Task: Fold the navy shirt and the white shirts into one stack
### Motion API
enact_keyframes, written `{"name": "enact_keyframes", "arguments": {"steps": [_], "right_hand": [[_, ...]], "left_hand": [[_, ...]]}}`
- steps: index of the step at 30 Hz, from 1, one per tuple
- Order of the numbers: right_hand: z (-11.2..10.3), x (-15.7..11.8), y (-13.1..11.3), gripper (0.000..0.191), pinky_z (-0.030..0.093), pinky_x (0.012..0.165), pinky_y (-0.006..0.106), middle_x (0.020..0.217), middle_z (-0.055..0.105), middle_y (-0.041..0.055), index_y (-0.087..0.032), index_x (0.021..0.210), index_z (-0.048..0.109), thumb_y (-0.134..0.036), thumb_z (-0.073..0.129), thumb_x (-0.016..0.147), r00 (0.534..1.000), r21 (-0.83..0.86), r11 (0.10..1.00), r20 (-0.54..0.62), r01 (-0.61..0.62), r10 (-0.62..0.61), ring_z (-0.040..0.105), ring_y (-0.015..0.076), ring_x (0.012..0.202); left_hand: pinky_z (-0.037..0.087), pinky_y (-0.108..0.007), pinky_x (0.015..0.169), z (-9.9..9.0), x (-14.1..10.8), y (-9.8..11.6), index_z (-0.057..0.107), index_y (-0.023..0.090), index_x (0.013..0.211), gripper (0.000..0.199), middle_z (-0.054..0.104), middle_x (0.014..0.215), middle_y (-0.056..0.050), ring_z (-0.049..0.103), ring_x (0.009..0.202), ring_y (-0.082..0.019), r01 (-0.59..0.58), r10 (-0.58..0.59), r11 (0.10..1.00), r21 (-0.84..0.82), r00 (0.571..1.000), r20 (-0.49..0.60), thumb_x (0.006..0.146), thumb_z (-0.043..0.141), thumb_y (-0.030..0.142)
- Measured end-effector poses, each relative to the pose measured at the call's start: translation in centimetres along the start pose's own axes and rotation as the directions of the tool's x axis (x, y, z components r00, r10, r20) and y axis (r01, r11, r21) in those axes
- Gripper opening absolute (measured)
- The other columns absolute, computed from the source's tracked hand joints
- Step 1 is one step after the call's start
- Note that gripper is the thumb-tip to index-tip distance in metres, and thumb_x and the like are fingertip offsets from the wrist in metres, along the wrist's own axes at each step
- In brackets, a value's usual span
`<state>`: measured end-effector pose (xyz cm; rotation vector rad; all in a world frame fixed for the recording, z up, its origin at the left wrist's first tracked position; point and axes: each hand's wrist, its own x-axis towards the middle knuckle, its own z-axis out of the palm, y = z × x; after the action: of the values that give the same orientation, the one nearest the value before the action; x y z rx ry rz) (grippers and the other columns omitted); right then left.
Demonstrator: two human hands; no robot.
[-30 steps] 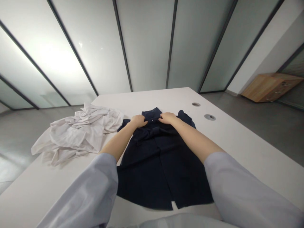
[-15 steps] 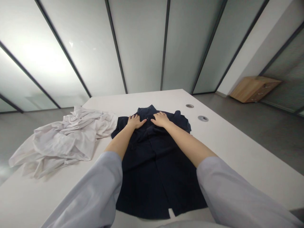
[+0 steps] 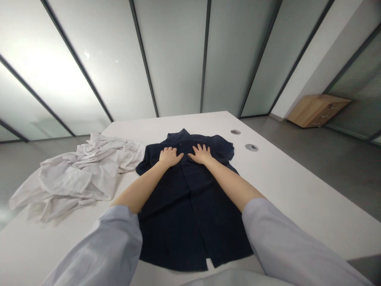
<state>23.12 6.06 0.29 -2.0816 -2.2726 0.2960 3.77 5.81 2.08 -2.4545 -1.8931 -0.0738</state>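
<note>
White table [image 3: 285, 190] by frosted panels [image 3: 175, 59]; both hands [image 3: 186, 155] open, flat on navy shirt [image 3: 193, 214].

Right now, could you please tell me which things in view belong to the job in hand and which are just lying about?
In the job:
- Shirt, laid out under both hands
- Left hand and right hand, fingers spread on it
- Table, bearing it

Apparently just lying about:
- White cloth, heaped, untouched
- Cabinet, on the floor
</note>
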Motion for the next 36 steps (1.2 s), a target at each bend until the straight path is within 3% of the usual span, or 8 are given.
{"name": "enact_keyframes", "arguments": {"steps": [3, 6, 12, 18, 23, 28, 32, 36], "right_hand": [[-0.2, -0.2, 0.4, 0.079, 0.01, 0.116, 0.055, 0.162, 0.016, 0.0128, -0.02, 0.154, 0.026, -0.068, 0.025, 0.091, 0.999, -0.014, 0.999, 0.001, 0.035, -0.035, 0.013, 0.0377, 0.146], [-0.4, -1.2, 1.8, 0.077, 0.011, 0.116, 0.053, 0.161, 0.018, 0.0111, -0.022, 0.153, 0.028, -0.067, 0.028, 0.091, 0.996, -0.037, 0.996, -0.005, 0.084, -0.084, 0.015, 0.0354, 0.147], [-0.7, -2.2, 4.9, 0.073, 0.015, 0.116, 0.048, 0.159, 0.024, 0.0136, -0.018, 0.152, 0.032, -0.062, 0.027, 0.094, 0.997, -0.074, 0.996, -0.051, 0.046, -0.05, 0.02, 0.0314, 0.146], [-0.2, -2.2, 4.6, 0.072, 0.017, 0.116, 0.049, 0.159, 0.026, 0.0126, -0.02, 0.151, 0.033, -0.063, 0.024, 0.094, 0.997, -0.06, 0.998, -0.075, 0.013, -0.017, 0.023, 0.0318, 0.145], [0.2, -2.8, 3.9, 0.072, 0.017, 0.115, 0.049, 0.159, 0.025, 0.0141, -0.018, 0.151, 0.033, -0.062, 0.025, 0.094, 0.996, -0.034, 0.999, -0.087, -0.008, 0.005, 0.022, 0.0323, 0.145], [0.2, -2.6, 4.1, 0.063, 0.024, 0.113, 0.045, 0.154, 0.036, 0.0132, -0.017, 0.144, 0.045, -0.055, 0.031, 0.095, 0.989, 0.001, 1.0, -0.144, 0.025, -0.025, 0.03, 0.031, 0.142], [-0.8, -1.8, 5.3, 0.049, 0.035, 0.107, 0.036, 0.141, 0.052, 0.0111, -0.018, 0.136, 0.054, -0.039, 0.033, 0.096, 0.961, 0.103, 0.993, -0.277, 0.054, -0.023, 0.046, 0.0253, 0.13], [-2.3, -1.3, 7.6, 0.047, 0.04, 0.101, 0.042, 0.132, 0.057, 0.0151, -0.016, 0.133, 0.055, -0.029, 0.036, 0.092, 0.872, 0.192, 0.971, -0.44, -0.141, 0.213, 0.051, 0.0306, 0.121]], "left_hand": [[0.03, -0.054, 0.109, 0.9, -1.2, 0.9, 0.041, 0.021, 0.145, 0.083, 0.037, 0.153, -0.015, 0.033, 0.139, -0.038, 0.0, 0.004, 0.999, -0.04, 0.994, 0.107, 0.085, 0.022, 0.076], [0.019, -0.057, 0.114, 1.8, -2.0, 0.3, 0.03, 0.023, 0.151, 0.095, 0.022, 0.16, -0.013, 0.019, 0.146, -0.038, -0.01, 0.016, 0.998, -0.061, 0.994, 0.104, 0.079, 0.023, 0.084], [0.017, -0.056, 0.116, 2.4, -1.8, -1.1, 0.028, 0.026, 0.153, 0.095, 0.022, 0.16, -0.011, 0.018, 0.147, -0.036, -0.01, 0.015, 0.998, -0.067, 0.997, 0.071, 0.078, 0.023, 0.085], [0.017, -0.052, 0.117, 2.0, -0.2, -2.1, 0.029, 0.027, 0.153, 0.083, 0.019, 0.161, -0.007, 0.016, 0.148, -0.032, -0.026, 0.036, 0.996, -0.08, 0.991, 0.125, 0.087, 0.017, 0.076], [0.021, -0.048, 0.116, 1.4, 0.0, -2.6, 0.033, 0.025, 0.151, 0.073, 0.024, 0.16, -0.007, 0.021, 0.147, -0.029, -0.054, 0.061, 0.996, -0.072, 0.993, 0.1, 0.092, 0.022, 0.067], [0.038, -0.037, 0.106, 1.3, -1.4, -2.1, 0.054, 0.018, 0.134, 0.06, 0.051, 0.142, -0.012, 0.047, 0.129, -0.027, -0.015, 0.012, 0.999, -0.034, 0.996, -0.087, 0.092, 0.034, 0.056], [0.04, -0.038, 0.103, 1.5, -2.3, -1.3, 0.051, 0.014, 0.135, 0.057, 0.052, 0.14, -0.015, 0.048, 0.128, -0.028, 0.035, -0.036, 0.999, -0.021, 0.998, -0.054, 0.094, 0.031, 0.048], [0.026, -0.042, 0.114, 1.7, -2.7, -0.7, 0.038, 0.009, 0.145, 0.066, 0.034, 0.155, -0.018, 0.029, 0.143, -0.031, 0.027, -0.026, 0.999, -0.028, 0.999, 0.033, 0.095, 0.027, 0.052]]}}
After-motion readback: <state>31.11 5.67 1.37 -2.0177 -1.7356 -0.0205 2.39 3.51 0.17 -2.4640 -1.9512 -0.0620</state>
